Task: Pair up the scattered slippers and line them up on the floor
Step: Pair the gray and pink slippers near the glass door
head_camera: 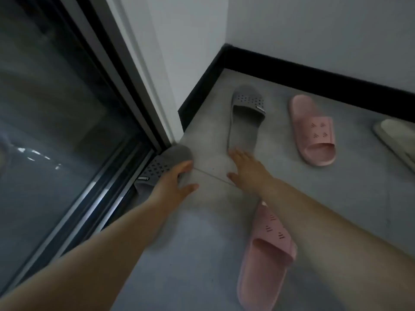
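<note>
Grey floor (pixel 190 265), grey slipper (pixel 246 122) sole-down, pink slipper (pixel 314 133) beside it, second pink slipper (pixel 267 250) (nearer)

Grey tiled floor (pixel 292 194), white walls (pixel 314 30), black skirting (pixel 314 74), glass door (pixel 56 108)
</note>
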The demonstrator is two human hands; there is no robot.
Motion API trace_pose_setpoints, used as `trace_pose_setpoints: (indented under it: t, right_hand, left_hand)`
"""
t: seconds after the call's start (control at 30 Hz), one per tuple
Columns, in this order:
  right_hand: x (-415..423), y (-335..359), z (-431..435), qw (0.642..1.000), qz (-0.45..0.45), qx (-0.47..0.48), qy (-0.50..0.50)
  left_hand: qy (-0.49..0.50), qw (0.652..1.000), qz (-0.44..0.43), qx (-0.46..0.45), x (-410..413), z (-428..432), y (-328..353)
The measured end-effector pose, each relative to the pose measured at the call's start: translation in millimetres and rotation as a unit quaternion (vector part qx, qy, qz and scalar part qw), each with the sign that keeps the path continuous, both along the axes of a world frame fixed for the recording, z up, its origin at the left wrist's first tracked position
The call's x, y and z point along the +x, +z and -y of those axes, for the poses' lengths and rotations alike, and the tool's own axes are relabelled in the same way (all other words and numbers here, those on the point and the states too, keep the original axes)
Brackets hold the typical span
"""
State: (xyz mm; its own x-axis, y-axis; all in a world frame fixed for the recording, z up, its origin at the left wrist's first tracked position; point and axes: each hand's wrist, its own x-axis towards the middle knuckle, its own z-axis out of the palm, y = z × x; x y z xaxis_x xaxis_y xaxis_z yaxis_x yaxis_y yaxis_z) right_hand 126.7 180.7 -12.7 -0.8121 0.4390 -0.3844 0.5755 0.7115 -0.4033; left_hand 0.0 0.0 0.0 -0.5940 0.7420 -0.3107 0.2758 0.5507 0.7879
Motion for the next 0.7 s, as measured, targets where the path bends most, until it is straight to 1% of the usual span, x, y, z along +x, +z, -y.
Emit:
trace_pose_setpoints:
  t: [0.1, 0.23, 0.37, 0.4, 0.5, 0.57, 0.63, 0.7]
  right_hand:
    - [-22, -9, -9, 0.998, 0.04, 0.039, 0.011]
    - [-15, -18, 3, 0.996, 0.046, 0.072, 0.006]
    - [8, -13, 36, 0.998, 0.05, 0.037, 0.029]
    - [16, -12, 49, 0.998, 0.045, 0.028, 0.04]
    - [40, -7, 93, 0.995, 0.044, 0.001, 0.09]
    - [53, -1, 121, 0.992, 0.044, -0.015, 0.116]
    - [68, 4, 146, 0.986, 0.051, -0.034, 0.154]
    - [84, 12, 165, 0.975, 0.053, -0.063, 0.207]
  left_hand:
    - [-0.013, 1.0, -0.02, 0.003, -12, -3, -2]
    - [-0.024, 1.0, 0.002, 0.016, -17, -12, 3]
    - [-0.032, 0.999, 0.028, 0.019, -13, -16, 6]
    - [-0.047, 0.999, 0.019, 0.017, -11, -19, 6]
    - [-0.104, 0.994, -0.034, 0.013, -7, -32, 6]
    - [-0.148, 0.986, -0.077, 0.027, -3, -44, 6]
    - [-0.223, 0.965, -0.135, 0.009, -1, -57, 5]
    - [-0.296, 0.934, -0.195, -0.049, 0, -67, 5]
